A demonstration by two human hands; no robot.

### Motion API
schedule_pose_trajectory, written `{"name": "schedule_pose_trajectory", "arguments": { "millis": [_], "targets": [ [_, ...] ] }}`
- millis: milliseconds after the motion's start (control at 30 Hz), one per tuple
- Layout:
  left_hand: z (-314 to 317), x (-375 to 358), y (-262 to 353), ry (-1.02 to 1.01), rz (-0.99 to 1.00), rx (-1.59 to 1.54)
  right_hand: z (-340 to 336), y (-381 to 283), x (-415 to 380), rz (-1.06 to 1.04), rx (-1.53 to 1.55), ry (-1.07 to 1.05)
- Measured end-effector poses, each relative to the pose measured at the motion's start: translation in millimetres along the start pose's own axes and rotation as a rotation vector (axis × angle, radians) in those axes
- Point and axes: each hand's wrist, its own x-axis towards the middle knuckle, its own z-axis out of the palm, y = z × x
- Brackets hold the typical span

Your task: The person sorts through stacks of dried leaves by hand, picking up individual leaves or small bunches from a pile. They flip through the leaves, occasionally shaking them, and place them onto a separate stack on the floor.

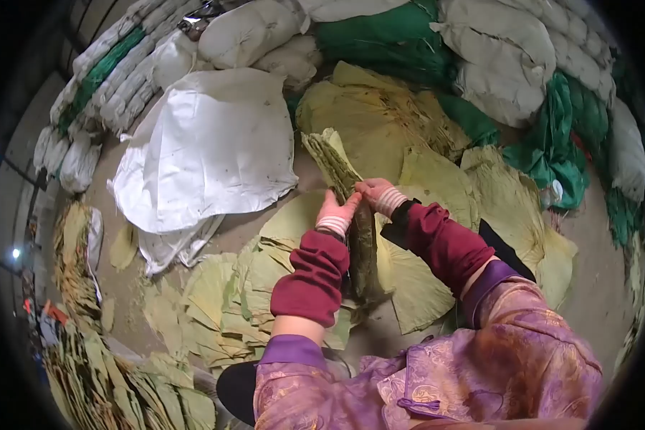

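Observation:
A folded bundle of large dried lotus leaves [363,251] stands upright in front of me, its rolled top leaning away to the left. My left hand [339,210] is closed around the bundle's left side at mid-height. Just right of it, my right hand [377,195] pinches the leaf edge, its fingers close to the left thumb. Striped cuffs show at both wrists. Flat yellow-green lotus leaves [426,283] lie spread on the floor behind and right of the bundle. Another pile of loose leaves [229,301] lies to the left.
A white woven sack [215,143] lies on the floor at the left. A tall heap of leaves [380,115] sits beyond my hands. Filled white sacks [502,57] and green sacks [387,46] line the back. Stacked folded leaves [122,380] stand at lower left.

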Motion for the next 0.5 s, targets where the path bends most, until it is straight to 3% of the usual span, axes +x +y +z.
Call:
{"name": "schedule_pose_trajectory", "arguments": {
  "millis": [100,167,300,500],
  "targets": [
    [2,2,-1,0.095,-0.057,0.137,-6,-13,-8,-0.003,-0.151,-0.003],
    [-6,2,4,0.156,-0.104,0.205,-9,-18,-10,-0.038,-0.433,0.118],
    [-8,7,15,0.198,-0.166,0.229,-34,-37,-19,0.025,-0.522,0.145],
    [15,8,0,0.249,0.002,0.216,-22,-39,-30,0.028,-0.552,0.046]
  ]
}}
